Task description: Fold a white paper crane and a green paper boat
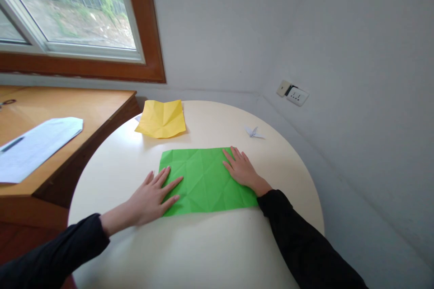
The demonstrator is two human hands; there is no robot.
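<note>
A sheet of green paper [203, 180], marked with several crossing creases, lies spread out on the round white table [203, 253]. On its left edge rests my left hand [154, 196], fingers spread and palm down. My right hand [242, 167] lies flat on the sheet's upper right part, its fingers also apart. Neither hand grips anything. Beyond the green sheet is a creased yellow paper [162, 119], slightly raised off the table in places. A small folded white paper crane [253, 132] sits farther back on the right.
To the left stands a wooden desk [101, 104] with white papers [50, 144], a pen [12, 144] and part of a pair of scissors [8, 102] on it. Behind the table are a wood-framed window [149, 22] and a wall socket [297, 95].
</note>
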